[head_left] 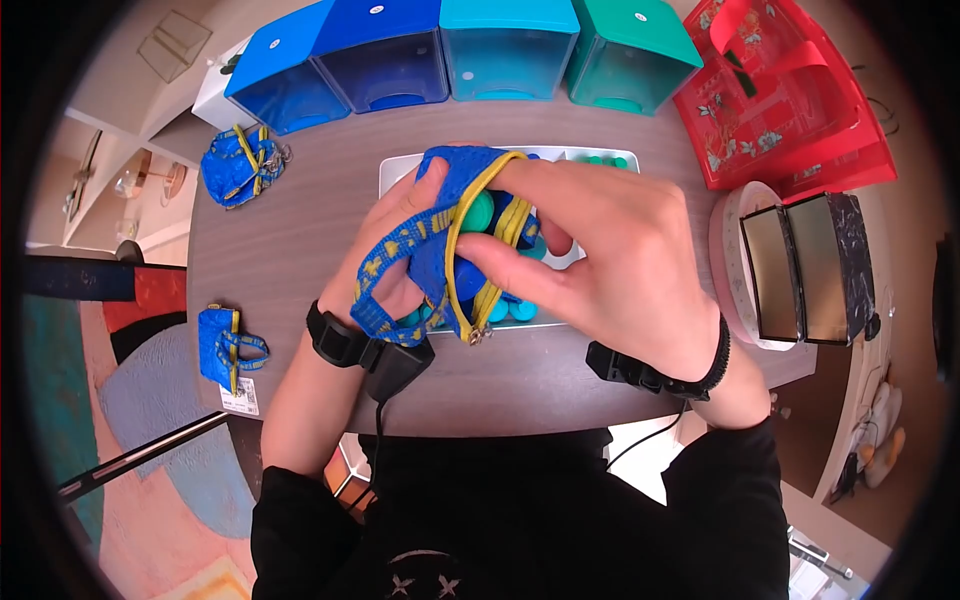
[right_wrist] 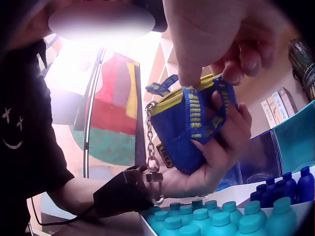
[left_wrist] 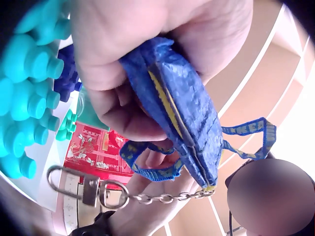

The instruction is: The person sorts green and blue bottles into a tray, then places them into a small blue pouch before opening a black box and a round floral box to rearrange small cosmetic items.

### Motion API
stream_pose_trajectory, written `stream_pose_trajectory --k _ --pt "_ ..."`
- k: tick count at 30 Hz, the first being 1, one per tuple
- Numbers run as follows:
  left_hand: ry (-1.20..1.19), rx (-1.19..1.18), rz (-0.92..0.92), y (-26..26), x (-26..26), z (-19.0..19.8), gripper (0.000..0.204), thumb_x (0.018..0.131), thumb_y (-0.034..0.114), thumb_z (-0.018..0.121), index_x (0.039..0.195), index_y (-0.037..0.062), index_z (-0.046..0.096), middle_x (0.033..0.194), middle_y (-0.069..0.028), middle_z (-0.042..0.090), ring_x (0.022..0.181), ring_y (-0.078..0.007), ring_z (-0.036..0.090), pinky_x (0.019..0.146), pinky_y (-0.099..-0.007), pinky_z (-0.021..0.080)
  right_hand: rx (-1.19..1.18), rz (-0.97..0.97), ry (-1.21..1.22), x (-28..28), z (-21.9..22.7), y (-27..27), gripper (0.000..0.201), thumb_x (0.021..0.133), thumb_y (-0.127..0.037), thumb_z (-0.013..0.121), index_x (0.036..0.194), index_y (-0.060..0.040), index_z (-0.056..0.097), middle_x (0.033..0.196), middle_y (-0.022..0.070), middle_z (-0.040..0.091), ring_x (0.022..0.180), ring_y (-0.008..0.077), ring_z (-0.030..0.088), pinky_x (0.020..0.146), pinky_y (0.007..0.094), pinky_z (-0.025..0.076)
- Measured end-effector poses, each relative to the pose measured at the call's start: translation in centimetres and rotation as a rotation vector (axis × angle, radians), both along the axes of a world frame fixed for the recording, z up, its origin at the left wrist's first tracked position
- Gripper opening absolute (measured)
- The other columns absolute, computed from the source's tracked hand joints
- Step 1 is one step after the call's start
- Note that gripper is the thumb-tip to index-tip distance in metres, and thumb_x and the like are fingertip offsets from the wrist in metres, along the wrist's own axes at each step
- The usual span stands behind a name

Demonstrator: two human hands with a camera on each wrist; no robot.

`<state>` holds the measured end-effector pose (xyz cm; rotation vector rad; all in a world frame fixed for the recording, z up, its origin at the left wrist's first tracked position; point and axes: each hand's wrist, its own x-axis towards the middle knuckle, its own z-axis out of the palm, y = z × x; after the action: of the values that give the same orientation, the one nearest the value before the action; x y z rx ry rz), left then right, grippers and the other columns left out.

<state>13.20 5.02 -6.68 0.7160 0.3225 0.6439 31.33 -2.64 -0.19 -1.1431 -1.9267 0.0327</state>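
Note:
A small blue pouch [head_left: 452,176] with yellow zip edging and patterned straps is raised over the white tray [head_left: 392,170]. My left hand [head_left: 384,215] grips it from the left side. Its zip gapes, and a round green thing [head_left: 479,212] shows inside, with a rounded blue shape [head_left: 467,280] below it. At the mouth is my right hand [head_left: 625,250], thumb and forefinger fairly straight and apart against the yellow edges, the other fingers loosely bent. A metal chain with a clasp [left_wrist: 91,191] hangs from one corner of the pouch.
Teal bottles [right_wrist: 221,223] and dark blue bottles [right_wrist: 305,184] stand in the tray. Blue and green bins [head_left: 510,50] line the back. Two more blue pouches [head_left: 232,165] lie at the left. On the right are a red gift bag [head_left: 790,110] and an open black-edged box [head_left: 820,265].

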Motion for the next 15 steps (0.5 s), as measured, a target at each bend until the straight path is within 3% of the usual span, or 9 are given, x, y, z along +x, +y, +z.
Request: stream_pose_trajectory --k 3,5,8,11,13,15 --pt "0.052 0.007 -0.010 0.1 -0.2 0.0 0.057 0.103 0.047 0.050 0.134 0.0003 0.052 0.120 -0.0136 0.066 0.108 -0.0216 0.067 0.090 -0.0337 0.058 -0.034 -0.022 -0.017 -0.3 -0.1 -0.2 0.036 0.070 -0.014 0.086 0.102 -0.0030 0.072 0.056 0.0034 0.052 0.046 0.0132 0.048 0.044 0.0280 0.037" --pt "-0.165 -0.203 -0.159 0.3 -0.3 0.1 0.059 0.104 0.050 0.044 0.136 0.0008 0.052 0.122 -0.0138 0.065 0.110 -0.0225 0.066 0.092 -0.0351 0.057 0.022 -0.025 -0.012 -0.2 0.0 -0.1 0.037 0.070 -0.014 0.085 0.103 -0.0037 0.072 0.052 0.0018 0.044 0.043 0.0124 0.044 0.043 0.0278 0.034" --pt "-0.264 -0.160 -0.218 0.8 0.0 -0.6 0.061 0.105 0.052 0.037 0.138 0.0020 0.052 0.124 -0.0140 0.065 0.111 -0.0236 0.066 0.095 -0.0358 0.055 0.031 0.040 0.041 -0.3 0.4 -0.1 0.035 0.072 -0.013 0.083 0.105 -0.0043 0.073 0.051 0.0019 0.041 0.042 0.0117 0.042 0.043 0.0273 0.032" --pt "-0.194 -0.134 -0.174 0.7 -0.2 -0.3 0.055 0.107 0.050 0.033 0.131 0.0044 0.051 0.122 -0.0139 0.062 0.108 -0.0219 0.065 0.089 -0.0346 0.056 -0.085 0.055 0.050 -0.5 0.2 -0.1 0.031 0.076 -0.011 0.081 0.105 -0.0047 0.073 0.052 0.0034 0.044 0.042 0.0118 0.042 0.043 0.0272 0.032" --pt "-0.150 -0.125 -0.154 0.4 0.2 -0.3 0.057 0.107 0.050 0.032 0.133 0.0032 0.050 0.125 -0.0148 0.062 0.113 -0.0242 0.063 0.095 -0.0365 0.053 -0.083 0.025 0.020 0.0 -0.4 0.1 0.028 0.077 -0.010 0.080 0.104 -0.0042 0.073 0.053 0.0043 0.047 0.042 0.0118 0.042 0.042 0.0273 0.032" --pt "-0.103 -0.128 -0.173 0.5 0.0 0.0 0.059 0.106 0.050 0.039 0.138 0.0026 0.052 0.126 -0.0140 0.065 0.112 -0.0239 0.066 0.095 -0.0375 0.056 -0.092 0.000 -0.006 0.0 -0.5 -0.1 0.026 0.079 -0.010 0.078 0.103 -0.0037 0.074 0.054 0.0051 0.049 0.042 0.0119 0.042 0.042 0.0274 0.032"
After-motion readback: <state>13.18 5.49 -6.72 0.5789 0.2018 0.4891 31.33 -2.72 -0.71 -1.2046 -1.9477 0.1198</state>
